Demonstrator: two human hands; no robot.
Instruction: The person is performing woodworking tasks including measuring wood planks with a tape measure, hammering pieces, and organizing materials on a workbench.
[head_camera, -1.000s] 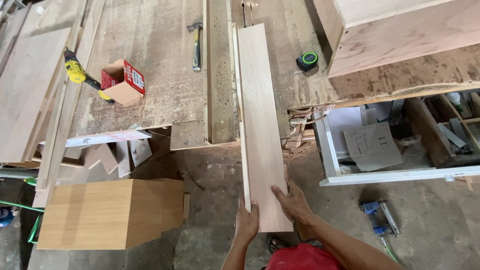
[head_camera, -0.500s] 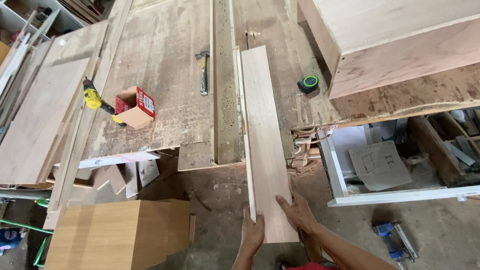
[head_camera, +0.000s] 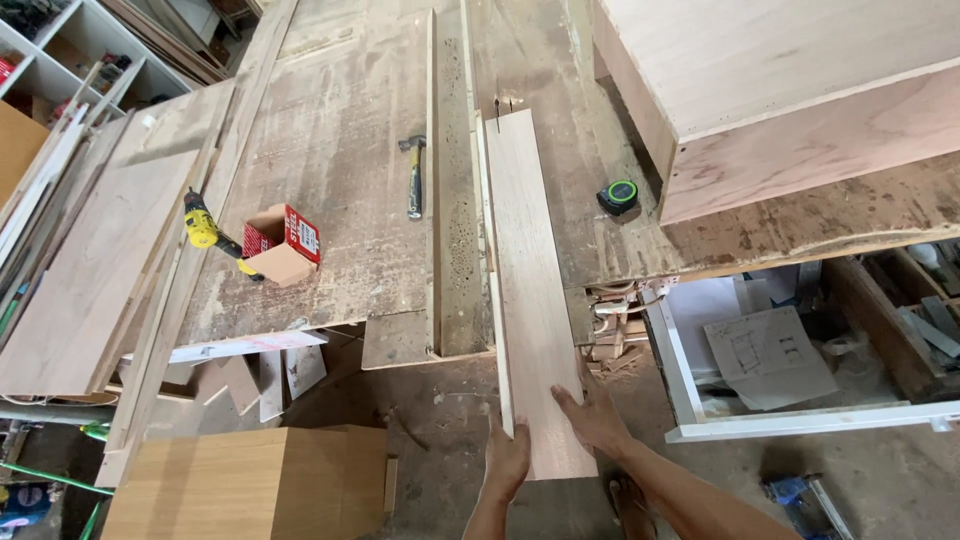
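Note:
A long pale wooden board (head_camera: 525, 270) lies lengthwise on the worn workbench (head_camera: 340, 200), its near end sticking out past the bench edge. My left hand (head_camera: 507, 458) grips the board's near left edge. My right hand (head_camera: 592, 415) lies flat on top of its near end, fingers spread. The board runs alongside a raised wooden strip (head_camera: 470, 170) on the bench.
A hammer (head_camera: 413, 175), a green and black tape measure (head_camera: 618, 196), a red cardboard box (head_camera: 285, 243) and a yellow drill (head_camera: 208, 233) lie on the bench. A large plywood cabinet (head_camera: 790, 90) fills the right. A tan box (head_camera: 240, 485) stands on the floor at left.
The board has slid forward along the bench, away from me, with both hands following it. The camera view has shifted closer and a little to the right.

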